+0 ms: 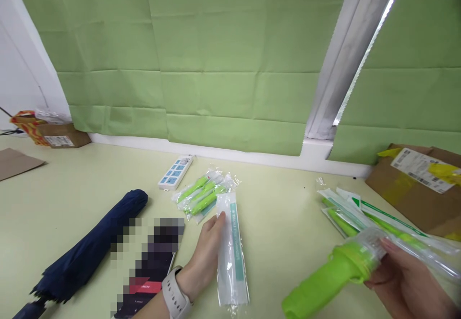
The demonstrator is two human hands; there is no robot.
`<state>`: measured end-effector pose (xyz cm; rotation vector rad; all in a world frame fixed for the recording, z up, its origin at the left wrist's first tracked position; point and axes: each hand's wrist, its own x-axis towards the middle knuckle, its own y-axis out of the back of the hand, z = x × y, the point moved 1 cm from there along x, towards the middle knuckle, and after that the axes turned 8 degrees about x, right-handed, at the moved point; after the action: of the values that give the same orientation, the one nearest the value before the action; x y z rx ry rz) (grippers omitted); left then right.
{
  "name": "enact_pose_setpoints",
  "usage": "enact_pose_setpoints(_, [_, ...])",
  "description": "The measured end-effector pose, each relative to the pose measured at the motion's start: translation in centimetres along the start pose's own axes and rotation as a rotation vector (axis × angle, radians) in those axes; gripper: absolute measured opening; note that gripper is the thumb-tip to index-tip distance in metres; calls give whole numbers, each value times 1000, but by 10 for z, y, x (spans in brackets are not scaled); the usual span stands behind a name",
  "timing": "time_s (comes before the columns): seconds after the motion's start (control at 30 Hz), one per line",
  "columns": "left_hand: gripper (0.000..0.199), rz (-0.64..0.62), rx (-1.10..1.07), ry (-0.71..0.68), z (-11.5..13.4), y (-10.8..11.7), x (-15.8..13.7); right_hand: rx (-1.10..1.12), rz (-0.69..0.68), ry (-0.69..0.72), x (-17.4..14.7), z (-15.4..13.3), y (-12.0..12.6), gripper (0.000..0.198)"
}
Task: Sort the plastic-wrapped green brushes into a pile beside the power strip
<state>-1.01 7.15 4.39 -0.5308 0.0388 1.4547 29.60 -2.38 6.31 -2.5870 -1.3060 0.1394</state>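
two bare hands work among wrapped green items on a pale counter [90, 184].

the left hand [207, 249], with a white watch [175, 297] on its wrist, lies flat on the counter, its fingers [219, 219] pressed together and touching the left edge of a long clear plastic sleeve with a teal stripe [232, 256]. just beyond that sleeve lies a small pile of bright green tools in clear wrappers [203, 195], with a white and blue power strip [175, 172] to its left. the right hand [406, 285] pinches the clear-wrapped end of a thick bright green plastic handle [324, 280] above the counter's near right side. behind it lies a heap of long clear packets with green contents [363, 216], near a brown cardboard box [414, 184]. a folded navy umbrella [86, 252] lies at the left.
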Motion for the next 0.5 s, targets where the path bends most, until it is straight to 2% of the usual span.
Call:
enact_pose_setpoints(0.07, [38,32,51,-23,-1,-5,-5,145,65,-97,-5,2,-10,25])
enact_pose_setpoints(0.17, [51,79,128,-104,-2,-7,-11,92,46,-231,-17,5,-26,35])
enact_pose_setpoints(0.23, [58,109,255,-278,-4,-7,-16,8,20,-270,-25,7,-34,45])
enact_pose_setpoints(0.3, [51,100,410,-486,-10,-9,-24,-24,-14,-243,-33,9,-42,48])
enact_pose_setpoints(0.33, [41,44,462,-518,-15,-11,-29,-26,-35,-234,-38,10,-46,49])
enact_pose_setpoints(0.37, [41,-72,473,-535,-22,-13,-34,-21,-53,-231,-42,11,-50,49])
enact_pose_setpoints(0.43, [54,-351,441,-466,-38,-17,-42,-8,-114,-229,-52,12,-60,50])
enact_pose_setpoints(0.5, [59,-446,450,-383,-55,-21,-47,4,-164,-239,-62,14,-69,50])
